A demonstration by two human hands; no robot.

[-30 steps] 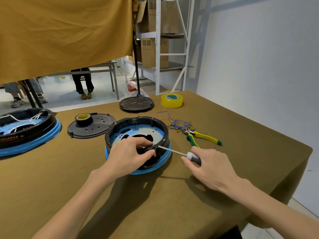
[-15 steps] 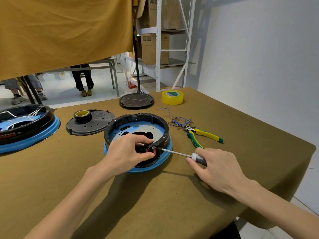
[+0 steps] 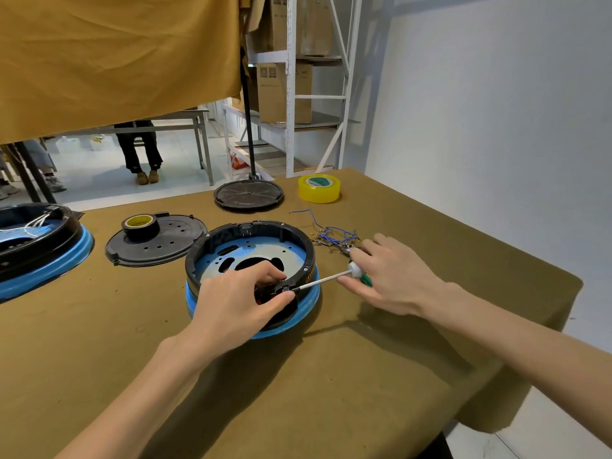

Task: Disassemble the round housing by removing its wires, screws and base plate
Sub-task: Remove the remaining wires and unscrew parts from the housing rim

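My left hand (image 3: 231,303) curls its fingers over the near rim of the round housing (image 3: 251,276), pinching a small black part there. My right hand (image 3: 394,279) holds the screwdriver (image 3: 324,279) loosely, fingers mostly straight, its shaft lying nearly level and pointing left into the rim beside my left thumb.

The round housing (image 3: 250,260) under the left hand (image 3: 231,303) has a black rim, a blue band around its bottom and a pale blue plate inside, punched with dark holes. The screwdriver (image 3: 326,279) in the right hand (image 3: 394,279) has a silver shaft, a white collar and a green handle. Beyond that hand lie blue wires (image 3: 331,234) with brass-coloured ends. Farther back sits a yellow tape roll (image 3: 319,188) with a green core. Left of the housing, a black perforated lid (image 3: 159,241) carries a black tape roll (image 3: 139,226) with a yellow core. The table cover (image 3: 298,392) is olive brown.
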